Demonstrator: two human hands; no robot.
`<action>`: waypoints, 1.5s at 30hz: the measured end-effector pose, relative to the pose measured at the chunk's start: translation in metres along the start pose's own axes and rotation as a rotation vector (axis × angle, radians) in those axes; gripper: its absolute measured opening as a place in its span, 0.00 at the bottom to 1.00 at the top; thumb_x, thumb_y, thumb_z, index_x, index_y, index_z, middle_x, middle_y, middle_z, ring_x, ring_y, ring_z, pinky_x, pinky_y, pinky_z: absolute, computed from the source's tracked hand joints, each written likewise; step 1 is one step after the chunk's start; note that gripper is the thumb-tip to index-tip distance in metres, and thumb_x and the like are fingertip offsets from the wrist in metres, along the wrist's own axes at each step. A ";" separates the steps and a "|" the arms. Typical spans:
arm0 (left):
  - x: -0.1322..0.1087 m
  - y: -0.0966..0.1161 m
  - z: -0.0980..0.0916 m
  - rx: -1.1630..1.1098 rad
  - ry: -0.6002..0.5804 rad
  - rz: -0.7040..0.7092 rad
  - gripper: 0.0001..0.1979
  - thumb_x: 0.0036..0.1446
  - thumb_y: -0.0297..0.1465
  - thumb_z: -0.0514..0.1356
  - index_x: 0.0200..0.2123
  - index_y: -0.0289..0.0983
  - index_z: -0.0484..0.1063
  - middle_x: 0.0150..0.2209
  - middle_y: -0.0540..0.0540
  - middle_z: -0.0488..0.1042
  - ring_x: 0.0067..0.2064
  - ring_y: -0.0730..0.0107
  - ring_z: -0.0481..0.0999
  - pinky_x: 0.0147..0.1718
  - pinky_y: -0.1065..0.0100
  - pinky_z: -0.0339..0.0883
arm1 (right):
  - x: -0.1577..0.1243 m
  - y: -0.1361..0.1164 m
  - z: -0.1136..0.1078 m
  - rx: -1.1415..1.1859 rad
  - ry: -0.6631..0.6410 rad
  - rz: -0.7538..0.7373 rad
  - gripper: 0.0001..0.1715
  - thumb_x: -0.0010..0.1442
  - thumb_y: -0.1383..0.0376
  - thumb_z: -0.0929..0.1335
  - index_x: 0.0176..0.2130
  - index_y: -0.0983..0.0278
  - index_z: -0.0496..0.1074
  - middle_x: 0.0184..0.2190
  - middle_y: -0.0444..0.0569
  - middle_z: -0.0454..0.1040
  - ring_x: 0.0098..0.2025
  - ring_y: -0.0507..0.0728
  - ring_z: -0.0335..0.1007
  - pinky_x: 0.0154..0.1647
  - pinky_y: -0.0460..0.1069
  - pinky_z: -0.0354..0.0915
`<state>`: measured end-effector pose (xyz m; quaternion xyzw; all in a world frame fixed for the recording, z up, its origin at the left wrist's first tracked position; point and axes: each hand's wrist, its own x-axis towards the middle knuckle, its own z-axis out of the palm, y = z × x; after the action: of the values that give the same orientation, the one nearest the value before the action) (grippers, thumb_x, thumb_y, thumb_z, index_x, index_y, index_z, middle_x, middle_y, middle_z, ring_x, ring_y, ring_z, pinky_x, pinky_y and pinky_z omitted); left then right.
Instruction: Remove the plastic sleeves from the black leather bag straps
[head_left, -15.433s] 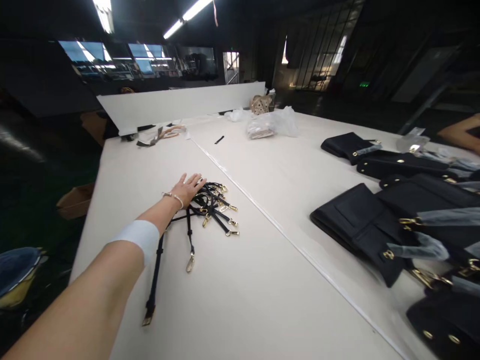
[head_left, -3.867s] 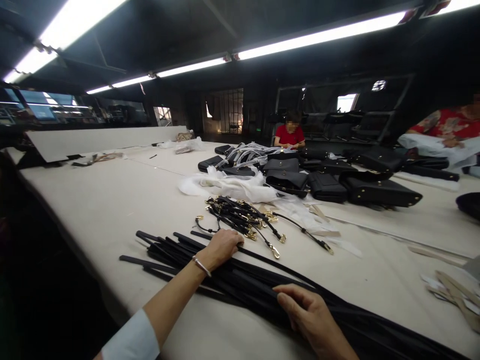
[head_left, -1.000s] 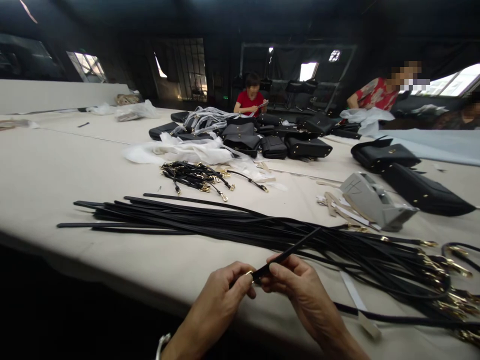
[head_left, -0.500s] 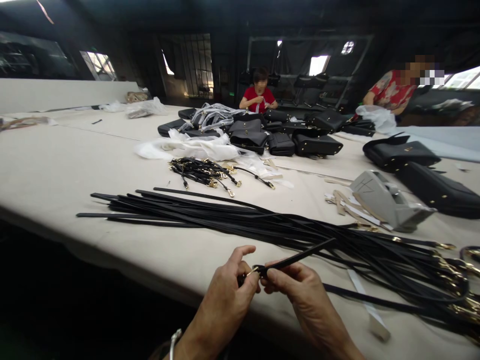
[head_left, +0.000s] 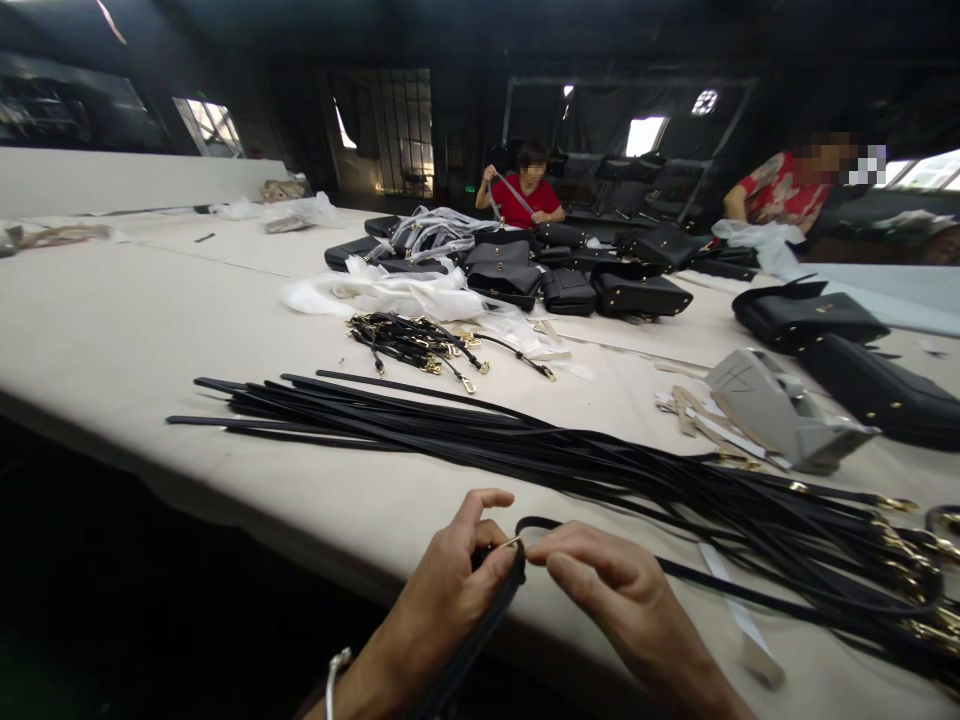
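My left hand point(head_left: 461, 570) pinches a black strap point(head_left: 480, 640) at its small gold buckle point(head_left: 511, 542), with the forefinger raised. One length of this strap hangs down from the buckle past my left wrist; another bends in a small loop behind my right hand. Close against the buckle, my right hand point(head_left: 622, 590) has its fingertips on the strap, thumb bent below the forefinger; its other fingers are partly hidden. Just beyond both hands lies a long bundle of black straps point(head_left: 465, 435), with gold clasps point(head_left: 896, 550) at its right end.
Short black straps with gold hooks point(head_left: 412, 340) lie heaped mid-table. Behind are white plastic wrapping point(head_left: 382, 287) and several black bags point(head_left: 502, 270). A grey tape dispenser point(head_left: 787, 405) stands right. Two people work across the table point(head_left: 187, 320). Its front edge runs beneath my hands.
The strap's free length, which pointed up and right from the buckle, now hangs down toward me. My right hand has shifted slightly right. Across the table, a person has raised a strip.
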<state>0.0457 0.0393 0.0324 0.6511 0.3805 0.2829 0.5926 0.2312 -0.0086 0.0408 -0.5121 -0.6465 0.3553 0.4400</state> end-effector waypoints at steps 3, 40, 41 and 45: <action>-0.001 0.009 -0.001 -0.092 -0.069 -0.018 0.16 0.64 0.37 0.58 0.52 0.38 0.62 0.30 0.51 0.75 0.33 0.68 0.72 0.37 0.69 0.61 | 0.009 0.000 0.001 0.091 0.009 0.124 0.21 0.60 0.54 0.72 0.51 0.58 0.75 0.44 0.50 0.77 0.45 0.61 0.73 0.48 0.51 0.68; -0.015 -0.016 -0.021 0.217 0.422 0.484 0.08 0.49 0.27 0.71 0.34 0.36 0.79 0.26 0.50 0.78 0.26 0.73 0.76 0.27 0.77 0.68 | 0.043 -0.017 -0.014 -0.041 -0.179 0.183 0.20 0.57 0.54 0.72 0.24 0.63 0.69 0.42 0.47 0.72 0.43 0.57 0.68 0.47 0.51 0.58; -0.014 -0.016 -0.020 0.214 0.419 0.501 0.08 0.49 0.28 0.71 0.34 0.35 0.79 0.26 0.50 0.78 0.26 0.73 0.76 0.27 0.77 0.68 | 0.042 -0.018 -0.010 -0.054 -0.173 0.187 0.19 0.57 0.54 0.72 0.23 0.63 0.69 0.42 0.47 0.72 0.42 0.57 0.69 0.48 0.51 0.58; -0.013 -0.018 -0.016 0.209 0.374 0.531 0.08 0.51 0.30 0.71 0.34 0.35 0.79 0.26 0.48 0.78 0.26 0.72 0.75 0.27 0.75 0.67 | 0.043 -0.019 0.005 -0.040 -0.180 0.188 0.20 0.56 0.54 0.73 0.22 0.64 0.70 0.42 0.49 0.74 0.43 0.57 0.70 0.49 0.50 0.59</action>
<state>0.0229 0.0374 0.0181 0.7217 0.3267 0.5012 0.3482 0.2161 0.0289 0.0647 -0.5451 -0.6394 0.4264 0.3349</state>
